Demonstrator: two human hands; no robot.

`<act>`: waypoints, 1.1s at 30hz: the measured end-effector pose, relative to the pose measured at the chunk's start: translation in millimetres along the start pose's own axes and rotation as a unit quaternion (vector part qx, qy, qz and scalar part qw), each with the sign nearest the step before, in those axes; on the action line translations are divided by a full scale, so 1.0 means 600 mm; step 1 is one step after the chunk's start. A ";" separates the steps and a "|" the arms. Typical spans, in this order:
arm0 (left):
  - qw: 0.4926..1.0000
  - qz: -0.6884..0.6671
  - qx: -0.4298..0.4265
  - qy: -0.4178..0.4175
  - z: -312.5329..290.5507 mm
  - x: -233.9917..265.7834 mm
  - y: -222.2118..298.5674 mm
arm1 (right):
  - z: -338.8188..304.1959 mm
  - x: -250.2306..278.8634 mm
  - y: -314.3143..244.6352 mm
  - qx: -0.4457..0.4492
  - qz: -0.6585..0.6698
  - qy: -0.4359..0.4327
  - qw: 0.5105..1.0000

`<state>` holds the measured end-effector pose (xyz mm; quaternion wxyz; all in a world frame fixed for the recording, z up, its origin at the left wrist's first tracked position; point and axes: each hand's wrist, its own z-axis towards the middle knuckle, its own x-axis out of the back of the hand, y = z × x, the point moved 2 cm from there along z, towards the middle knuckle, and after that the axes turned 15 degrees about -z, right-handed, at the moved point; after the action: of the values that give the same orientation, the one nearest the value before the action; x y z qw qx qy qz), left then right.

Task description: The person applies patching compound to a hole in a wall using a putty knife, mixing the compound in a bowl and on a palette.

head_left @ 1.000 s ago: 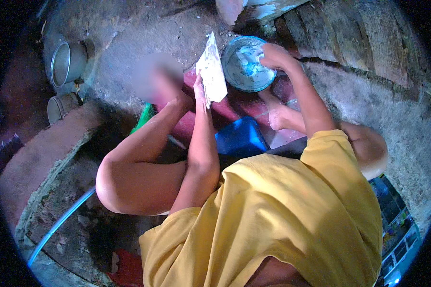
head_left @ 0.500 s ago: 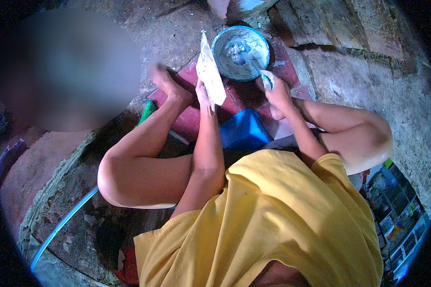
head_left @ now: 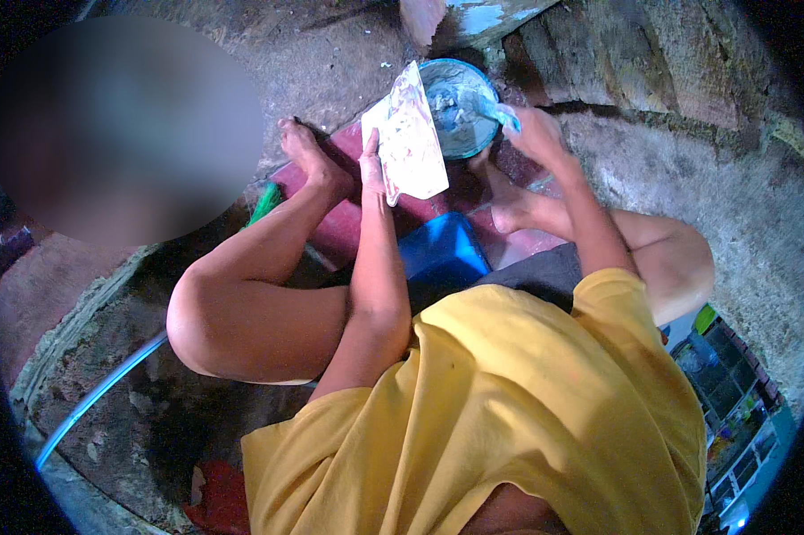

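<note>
Rough grey floor fills much of the top of the frame, with dark red tiles near the middle. Just above the centre, the left hand grips the left edge of a flat white board with smears on its face. To the right of it, the right hand is curled tight around a blue tool. The tool pokes over the side of a round bowl with a blue rim, but I cannot tell if its tip touches the pale paste inside. The board hides a bit of the bowl's left side. It looks like the step now is working the paste with the tool. The next move seems to call for a firm hold on the tool and a steady board. Farther out, a blue thing sits between the legs, and a blue tube bends at the lower left.
</note>
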<state>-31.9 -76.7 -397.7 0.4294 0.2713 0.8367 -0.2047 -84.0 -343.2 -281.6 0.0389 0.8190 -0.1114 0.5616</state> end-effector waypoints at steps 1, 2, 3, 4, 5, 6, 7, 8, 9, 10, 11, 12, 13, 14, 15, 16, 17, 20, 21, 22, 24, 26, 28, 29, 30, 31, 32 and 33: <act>1.000 -0.014 0.013 -0.015 0.002 -0.002 0.003 | 0.014 0.025 0.003 0.031 -0.047 0.011 0.998; 1.000 -0.010 0.003 0.002 0.003 -0.011 0.000 | 0.039 0.016 0.025 0.061 -0.074 0.016 0.995; 1.000 -0.024 0.017 -0.010 0.002 -0.022 -0.003 | 0.058 0.008 0.046 0.092 -0.100 0.021 0.991; 0.999 -0.039 0.024 -0.020 -0.004 -0.026 0.001 | 0.064 0.018 0.044 0.121 -0.141 0.007 0.983; 0.998 -0.053 0.032 -0.030 -0.008 -0.031 0.004 | 0.073 0.014 0.052 0.143 -0.143 0.014 0.979; 0.998 -0.050 0.020 -0.025 -0.007 -0.036 0.006 | 0.086 0.009 0.067 0.164 -0.144 0.021 0.976; 0.999 -0.047 0.007 -0.018 -0.009 -0.034 0.007 | 0.092 0.004 0.068 0.186 -0.145 0.026 0.971; 0.999 -0.044 -0.005 -0.011 -0.009 -0.033 0.007 | 0.092 -0.006 0.068 0.188 -0.152 0.025 0.970; 0.998 -0.053 0.003 -0.023 -0.006 -0.029 0.008 | 0.091 -0.017 0.068 0.181 -0.147 0.025 0.972; 0.997 -0.063 0.009 -0.035 -0.002 -0.020 0.008 | 0.087 -0.025 0.062 0.176 -0.143 0.024 0.974; 0.996 -0.074 0.016 -0.047 -0.001 -0.010 0.007 | 0.084 -0.031 0.059 0.170 -0.138 0.023 0.976; 0.998 -0.036 -0.033 -0.028 -0.001 0.004 0.005 | 0.075 -0.037 0.057 0.156 -0.116 0.010 0.981; 0.999 -0.002 -0.049 -0.003 -0.003 -0.002 0.001 | 0.061 -0.036 0.053 0.140 -0.094 -0.003 0.986; 0.997 0.032 -0.064 0.021 -0.005 -0.009 -0.001 | 0.049 -0.036 0.050 0.124 -0.073 -0.016 0.989; 0.994 0.066 -0.079 0.046 -0.007 -0.015 -0.002 | 0.041 -0.041 0.048 0.114 -0.043 -0.005 0.992; 0.988 0.099 -0.099 0.059 -0.008 -0.019 0.000 | 0.030 -0.045 0.047 0.103 -0.014 0.007 0.995; 0.990 0.094 -0.093 0.055 -0.009 -0.018 0.000 | 0.022 -0.051 0.049 0.091 0.015 0.020 0.996; 0.992 0.089 -0.089 0.029 -0.008 -0.024 -0.003 | 0.004 -0.074 0.059 0.073 0.068 0.017 0.995; 0.992 0.086 -0.087 0.026 -0.006 -0.026 -0.003 | -0.002 -0.080 0.060 0.075 0.067 0.028 0.995; 0.993 0.082 -0.087 0.024 -0.006 -0.028 -0.002 | -0.004 -0.081 0.052 0.072 0.123 0.039 0.989; 0.994 0.071 -0.082 0.022 -0.005 -0.032 0.001 | 0.004 -0.074 0.046 0.135 0.050 -0.040 0.989; 0.996 0.055 -0.070 0.022 -0.007 -0.045 0.002 | 0.009 -0.062 0.046 0.183 -0.027 -0.068 0.980; 0.994 0.074 -0.070 0.031 -0.012 -0.054 0.003 | 0.012 -0.052 0.051 0.219 -0.106 -0.045 0.969; 0.993 0.083 -0.072 0.037 -0.014 -0.058 0.004 | 0.015 -0.047 0.050 0.237 -0.144 -0.035 0.960; 0.997 0.052 -0.054 0.025 -0.013 -0.063 0.003 | 0.024 -0.038 0.054 0.235 -0.132 -0.039 0.962; 0.999 0.021 -0.039 0.014 -0.015 -0.068 0.005 | 0.036 -0.019 0.051 0.234 -0.118 -0.044 0.964; 1.000 -0.008 -0.021 0.003 -0.015 -0.070 0.005 | 0.047 -0.007 0.050 0.230 -0.103 -0.049 0.966; 1.000 -0.011 -0.021 -0.003 -0.013 -0.066 0.007 | 0.061 -0.006 0.056 0.224 -0.097 -0.023 0.970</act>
<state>-14.5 -80.0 -360.9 0.4354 0.2525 0.8422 -0.1931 -59.3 -382.1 -300.6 -0.0935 0.8265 0.0959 0.5468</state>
